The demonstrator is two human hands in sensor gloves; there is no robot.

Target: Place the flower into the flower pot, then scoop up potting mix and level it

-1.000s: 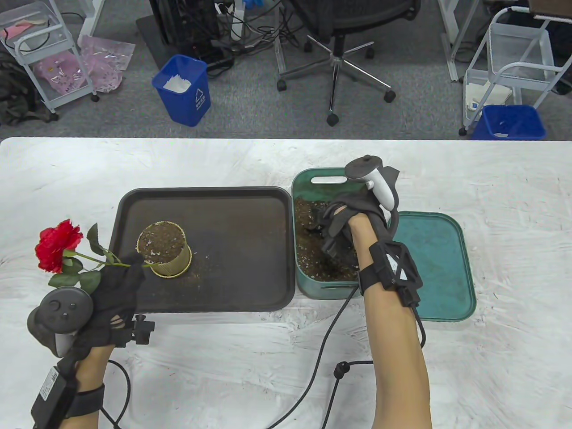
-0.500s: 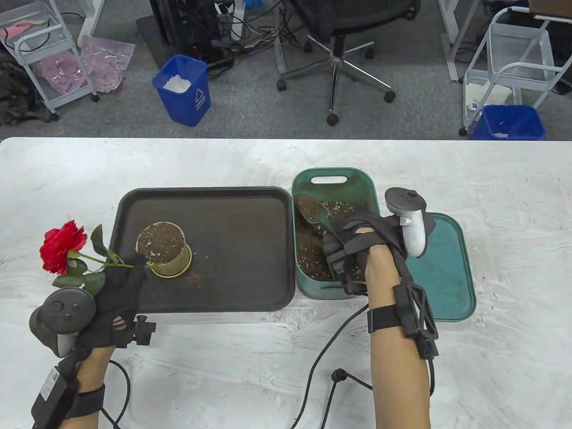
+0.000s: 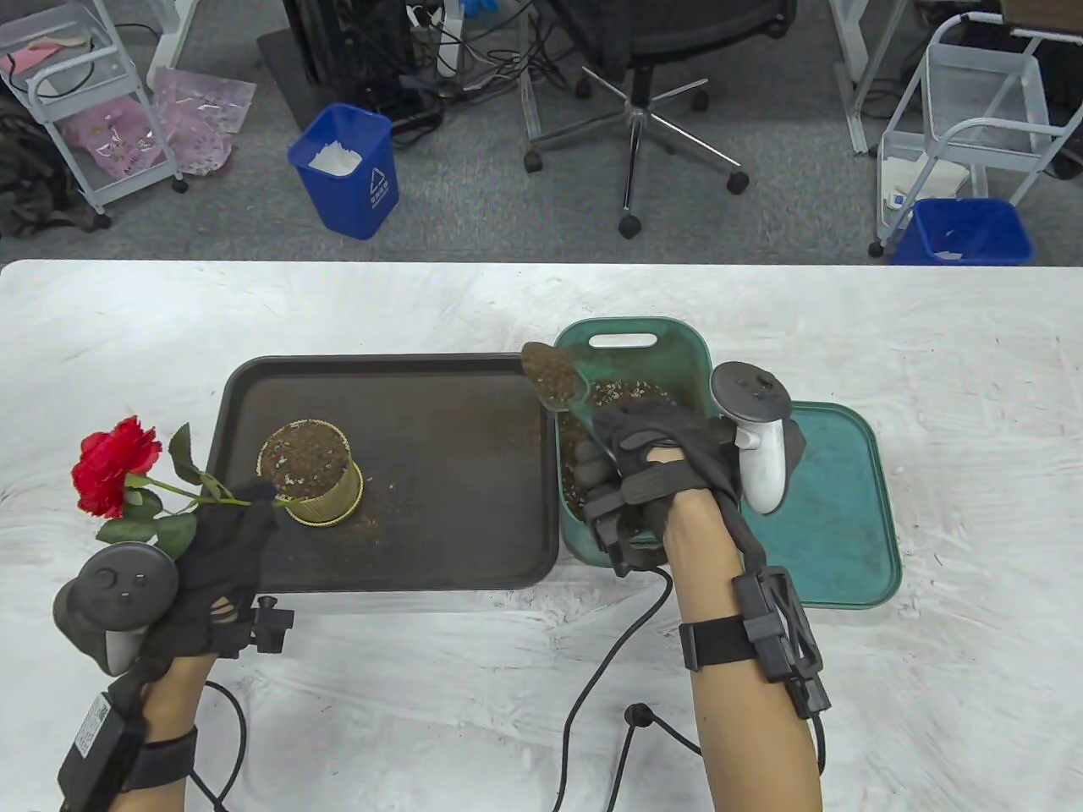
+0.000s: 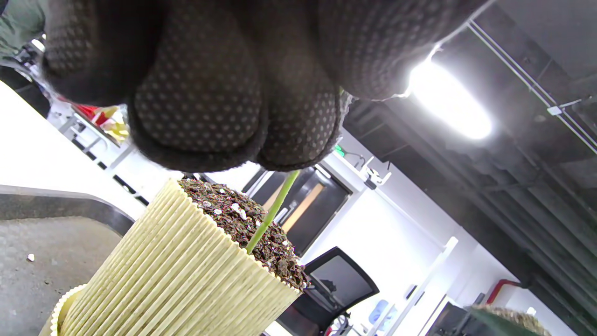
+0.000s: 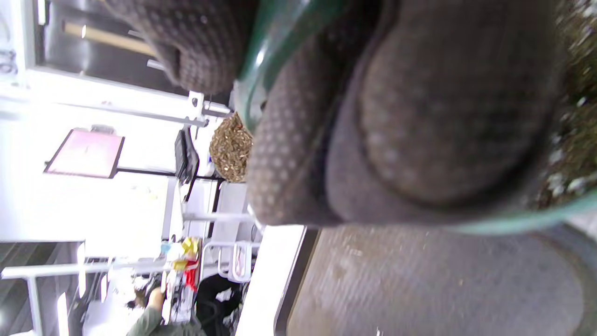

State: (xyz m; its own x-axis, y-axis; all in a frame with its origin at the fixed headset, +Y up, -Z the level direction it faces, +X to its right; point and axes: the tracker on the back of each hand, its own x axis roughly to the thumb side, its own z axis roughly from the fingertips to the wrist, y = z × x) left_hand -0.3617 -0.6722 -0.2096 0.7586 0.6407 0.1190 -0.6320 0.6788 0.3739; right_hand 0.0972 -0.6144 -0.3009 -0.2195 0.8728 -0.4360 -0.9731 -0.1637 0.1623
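Since a moment ago the right hand (image 3: 651, 474) has lifted the loaded scoop (image 3: 554, 376) out of the green bin (image 3: 630, 330) toward 9 o'clock, fingers wrapped round its handle, the mound now over the bin's left rim beside the dark tray (image 3: 440, 474). At the tray's 8 o'clock the left hand (image 3: 216, 550) pinches the red flower (image 3: 114, 465) by its stem, steadying it. Planted in the ribbed pot (image 3: 321, 486), the flower leans far left; that step looks done, pouring and levelling remain.

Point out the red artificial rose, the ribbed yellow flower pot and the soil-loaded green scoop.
Red artificial rose (image 3: 112, 465), table view, on the bloom.
Ribbed yellow flower pot (image 4: 186, 275), left wrist view, on the ribbed wall.
Soil-loaded green scoop (image 3: 554, 375), table view, on the heaped bowl.
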